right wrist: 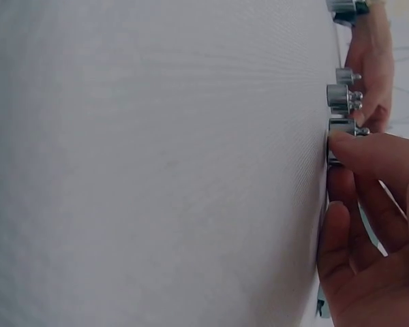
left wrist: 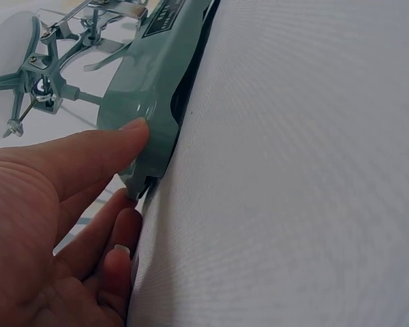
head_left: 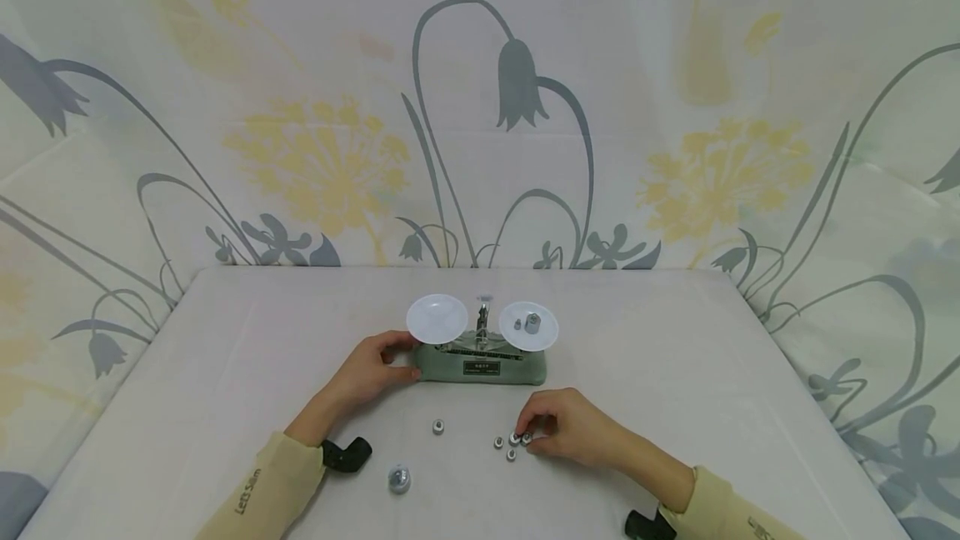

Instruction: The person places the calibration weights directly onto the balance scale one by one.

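A green balance scale [head_left: 442,367] stands on the white table. My left hand [head_left: 375,371] grips the left end of its base, thumb on the front in the left wrist view. The left white pan [head_left: 437,319] bears nothing; the right pan [head_left: 546,340] holds a larger metal weight [head_left: 532,323] and a tiny one [head_left: 517,324]. In front of the scale, my right hand [head_left: 573,427] pinches a small metal weight [right wrist: 341,125] at table level, within a cluster of weights [head_left: 498,442]. The fingers partly hide it.
Another small weight [head_left: 438,427] stands between the hands. A larger metal weight [head_left: 400,479] sits nearer the front, right of the left wrist's black camera [head_left: 347,455]. The table [head_left: 285,315] backs onto a floral curtain [head_left: 480,148].
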Demonstrator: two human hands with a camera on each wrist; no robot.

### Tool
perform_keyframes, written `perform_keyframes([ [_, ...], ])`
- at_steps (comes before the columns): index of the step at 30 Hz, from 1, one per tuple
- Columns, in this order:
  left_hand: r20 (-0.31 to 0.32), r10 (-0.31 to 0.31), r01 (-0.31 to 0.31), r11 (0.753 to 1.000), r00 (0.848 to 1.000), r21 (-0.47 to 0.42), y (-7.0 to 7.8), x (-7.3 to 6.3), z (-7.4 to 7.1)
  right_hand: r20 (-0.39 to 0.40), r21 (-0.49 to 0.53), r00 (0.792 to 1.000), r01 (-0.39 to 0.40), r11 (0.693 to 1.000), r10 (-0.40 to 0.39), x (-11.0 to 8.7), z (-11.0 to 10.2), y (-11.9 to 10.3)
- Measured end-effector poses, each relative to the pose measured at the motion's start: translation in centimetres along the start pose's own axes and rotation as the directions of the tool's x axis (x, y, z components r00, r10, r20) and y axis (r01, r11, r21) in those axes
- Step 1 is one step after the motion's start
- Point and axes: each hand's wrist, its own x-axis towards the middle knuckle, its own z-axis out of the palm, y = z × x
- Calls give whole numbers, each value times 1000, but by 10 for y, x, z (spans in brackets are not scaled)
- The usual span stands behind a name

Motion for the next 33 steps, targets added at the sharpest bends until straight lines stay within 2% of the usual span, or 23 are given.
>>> perform_keyframes([
  [10, -5, -3, 3, 1000, 1000, -1, -1, 1, 1, -21, -1, 1000, 12, 1000, -12, -3, 0, 0],
  [17, -3, 6, -6, 1000, 1000, 0, 0, 0, 1, -33, -24, 998, 54, 998, -55, -5, -3, 0],
  [27, -3, -13, 13, 1000, 1000, -6, 3, 0, 1, -54, -90, 993, 101, 991, -106, -3, -20, -6],
  [33, -2, -14, 14, 1000, 1000, -14, 4, -1, 0, -47, -112, 995, 84, 990, -90, 0, -30, -10],
])
